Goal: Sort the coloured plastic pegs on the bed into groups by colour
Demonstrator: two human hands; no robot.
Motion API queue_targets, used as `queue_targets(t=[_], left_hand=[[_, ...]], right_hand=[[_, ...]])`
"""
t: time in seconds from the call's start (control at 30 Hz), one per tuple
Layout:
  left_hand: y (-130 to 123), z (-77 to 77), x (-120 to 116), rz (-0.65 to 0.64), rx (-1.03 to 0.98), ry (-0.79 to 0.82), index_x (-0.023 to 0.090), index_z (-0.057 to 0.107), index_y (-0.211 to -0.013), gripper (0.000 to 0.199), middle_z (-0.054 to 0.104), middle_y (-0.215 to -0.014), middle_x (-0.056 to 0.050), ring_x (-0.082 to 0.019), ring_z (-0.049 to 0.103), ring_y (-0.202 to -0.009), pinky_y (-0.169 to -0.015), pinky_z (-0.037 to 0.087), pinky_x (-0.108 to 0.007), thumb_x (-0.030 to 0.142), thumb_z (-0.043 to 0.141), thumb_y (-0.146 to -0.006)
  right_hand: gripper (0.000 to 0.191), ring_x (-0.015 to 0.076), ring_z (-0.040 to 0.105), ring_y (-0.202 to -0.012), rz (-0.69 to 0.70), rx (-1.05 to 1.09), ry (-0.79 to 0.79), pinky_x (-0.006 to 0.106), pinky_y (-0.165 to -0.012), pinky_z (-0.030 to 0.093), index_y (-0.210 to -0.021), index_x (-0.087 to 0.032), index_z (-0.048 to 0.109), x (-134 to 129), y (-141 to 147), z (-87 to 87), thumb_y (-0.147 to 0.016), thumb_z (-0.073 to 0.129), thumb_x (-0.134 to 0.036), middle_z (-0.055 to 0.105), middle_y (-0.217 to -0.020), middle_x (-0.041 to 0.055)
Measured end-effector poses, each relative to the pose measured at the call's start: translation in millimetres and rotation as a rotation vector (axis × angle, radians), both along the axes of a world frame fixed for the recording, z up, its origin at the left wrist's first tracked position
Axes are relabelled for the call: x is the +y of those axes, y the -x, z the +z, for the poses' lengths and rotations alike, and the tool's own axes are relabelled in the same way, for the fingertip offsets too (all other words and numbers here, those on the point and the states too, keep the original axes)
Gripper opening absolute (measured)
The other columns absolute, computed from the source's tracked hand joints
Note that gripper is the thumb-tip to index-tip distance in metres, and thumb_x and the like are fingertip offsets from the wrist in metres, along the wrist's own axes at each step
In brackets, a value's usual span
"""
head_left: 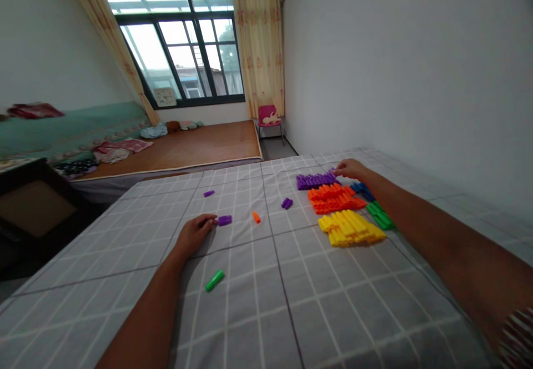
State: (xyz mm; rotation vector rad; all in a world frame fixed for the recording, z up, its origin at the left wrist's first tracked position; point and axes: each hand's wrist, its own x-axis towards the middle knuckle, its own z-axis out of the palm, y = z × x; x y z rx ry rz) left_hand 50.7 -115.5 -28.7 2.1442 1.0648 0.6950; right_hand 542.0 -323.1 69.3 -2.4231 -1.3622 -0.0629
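My left hand (197, 234) rests on the cloth with its fingers closed at the left end of some short purple plastic tubes (225, 220). On the right, my right hand (351, 169) reaches to the far end of a row of purple tubes (315, 181), its fingertips pinched on a purple tube there. Stacks of orange tubes (336, 199) and yellow tubes (351, 229) lie nearer to me. Green tubes (380, 215) and blue tubes (362, 190), partly hidden by my right forearm, are beside them.
Loose on the checked grey cloth (250, 291) lie a green tube (215, 280), an orange tube (256, 217), a purple pair (287, 203) and another purple tube (209, 193). A wall (400, 69) stands to the right. Beyond the cloth are a low bed (208, 144) and a pink chair (267, 112).
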Motion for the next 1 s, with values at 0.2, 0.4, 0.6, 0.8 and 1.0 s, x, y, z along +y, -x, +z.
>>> queue_targets(t=[0.2, 0.4, 0.6, 0.8, 1.0], left_hand=[[-2, 5.5, -5, 0.001, 0.002, -0.009, 0.018, 0.07, -0.102, 0.047, 0.076, -0.092, -0.006, -0.025, 0.07, -0.084, -0.082, 0.053, -0.037, 0.054, 0.053, -0.076], [-4, 1.6, -5, -0.014, 0.029, -0.053, 0.02, 0.071, -0.101, 0.041, 0.076, -0.093, -0.006, -0.025, 0.069, -0.088, -0.084, 0.052, -0.037, 0.048, 0.051, -0.078], [-13, 1.9, -16, -0.104, 0.05, -0.137, 0.02, 0.074, -0.098, 0.032, 0.076, -0.094, -0.005, -0.022, 0.068, -0.086, -0.083, 0.051, -0.033, 0.032, 0.051, -0.079], [-17, 0.7, -19, -0.096, 0.011, -0.061, 0.017, 0.071, -0.105, 0.035, 0.076, -0.091, -0.006, -0.017, 0.067, -0.07, -0.07, 0.052, -0.028, 0.029, 0.048, -0.081], [-10, 0.9, -11, -0.026, -0.004, -0.068, 0.017, 0.071, -0.104, 0.036, 0.076, -0.091, -0.006, -0.018, 0.068, -0.069, -0.071, 0.053, -0.031, 0.03, 0.048, -0.08]], right_hand=[[0.03, 0.0169, 0.063, -0.083, -0.024, -0.015, 0.053, 0.027, -0.07, 0.048, -0.093, -0.013, 0.07, -3, 2, -11.2, -0.09, 0.059, -0.041, 0.07, -0.092, 0.0092], [0.031, 0.0151, 0.061, -0.07, 0.044, -0.091, 0.052, 0.026, -0.06, 0.038, -0.085, -0.011, 0.073, 26, 26, 5.4, -0.09, 0.056, -0.036, 0.072, -0.08, 0.0136], [0.024, 0.017, 0.065, -0.082, 0.657, -0.085, 0.074, 0.024, -0.07, 0.041, -0.099, -0.019, 0.071, 78, 150, -9.4, -0.09, 0.056, -0.036, 0.074, -0.094, 0.0061], [0.04, 0.0239, 0.066, -0.093, 0.764, -0.144, 0.197, 0.029, -0.071, 0.045, -0.111, -0.02, 0.068, 114, 264, -35.1, -0.088, 0.056, -0.051, 0.072, -0.107, 0.0117], [0.04, 0.0271, 0.066, -0.091, 0.813, -0.212, 0.217, 0.03, -0.071, 0.046, -0.109, -0.015, 0.069, 126, 291, -51.1, -0.085, 0.059, -0.046, 0.07, -0.101, 0.0146]])
